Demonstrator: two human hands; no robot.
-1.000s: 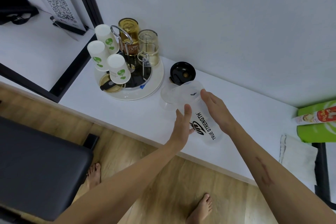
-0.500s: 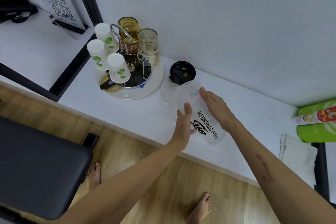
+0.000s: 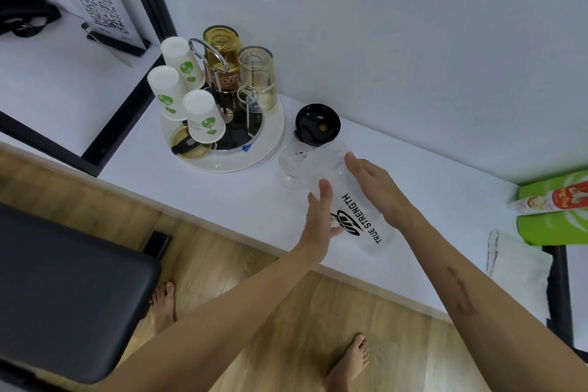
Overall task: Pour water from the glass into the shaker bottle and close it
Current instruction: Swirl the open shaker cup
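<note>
The clear shaker bottle [image 3: 361,219], printed "TRUE STRENGTH", stands uncapped on the white shelf [image 3: 241,200]. My left hand [image 3: 318,219] lies flat against its left side with the thumb up and the fingers straight. Flat along the bottle's right side rests my right hand [image 3: 374,189], its fingertips near the open mouth. Neither hand wraps around the bottle. A clear glass [image 3: 291,165] stands just left of the bottle's mouth, partly behind it; I cannot tell its water level. The black lid [image 3: 318,126] lies upturned on the shelf behind both.
A round white tray [image 3: 270,149] at the back left holds upturned paper cups [image 3: 203,118], amber glasses and a wire rack. A green packet [image 3: 553,216] and a white cloth [image 3: 518,261] lie at the right. A black bench [image 3: 63,289] stands over the wooden floor below.
</note>
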